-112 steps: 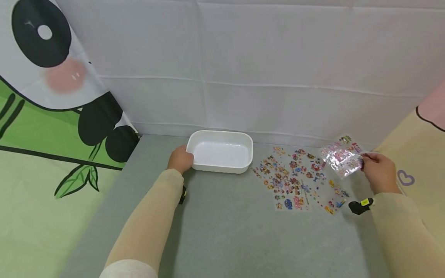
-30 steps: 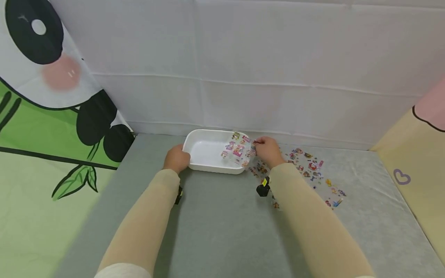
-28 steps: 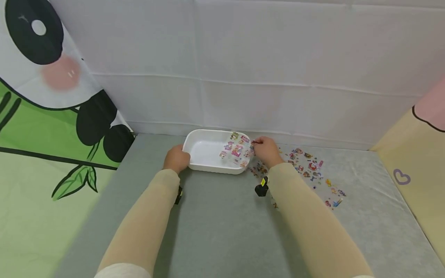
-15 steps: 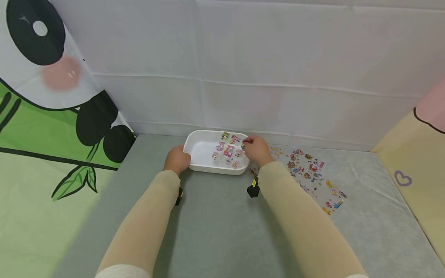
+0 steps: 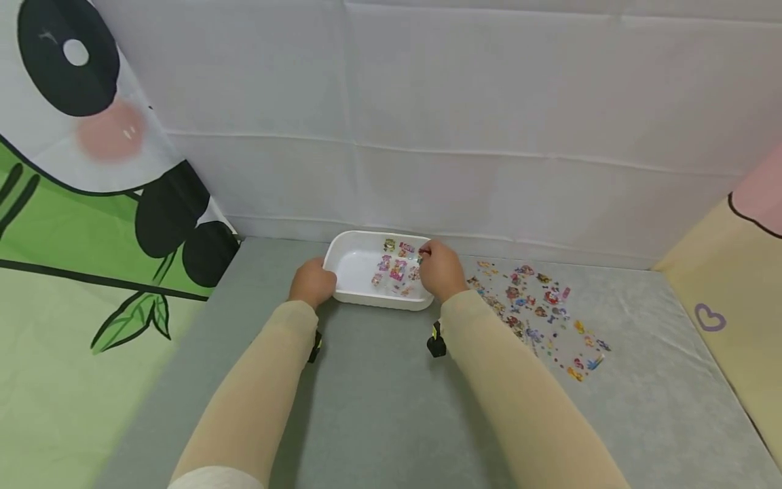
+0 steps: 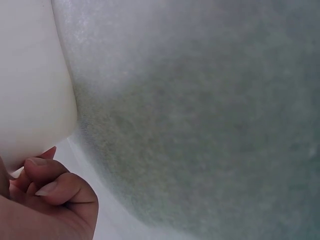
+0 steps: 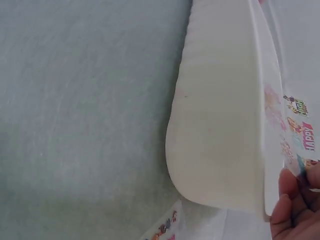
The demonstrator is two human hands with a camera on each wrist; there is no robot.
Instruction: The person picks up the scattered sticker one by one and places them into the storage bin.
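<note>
A white rectangular tray [image 5: 366, 299] stands on the grey table against the back cloth. My left hand [image 5: 313, 282] holds its left end, and the left wrist view shows curled fingers [image 6: 62, 187] against the tray wall [image 6: 30, 80]. At the tray's right end my right hand [image 5: 442, 270] pinches the edge of a clear sticker sheet [image 5: 397, 269] with pink and coloured cartoon prints. The sheet reaches over the inside of the tray; whether it touches the bottom I cannot tell. In the right wrist view, fingertips [image 7: 286, 200] grip the sheet [image 7: 306, 132] just past the rim.
Several more clear sticker sheets [image 5: 525, 305] lie overlapping on the table [image 5: 379, 407], right of the tray and partly behind my right forearm. A white cloth [image 5: 458, 102] rises behind. Printed cartoon panels flank both sides.
From the far right, my right hand has carried the sticker sheet left to the tray. In the last second it moved further left, over the tray. The left hand has stayed on the tray's left end.
</note>
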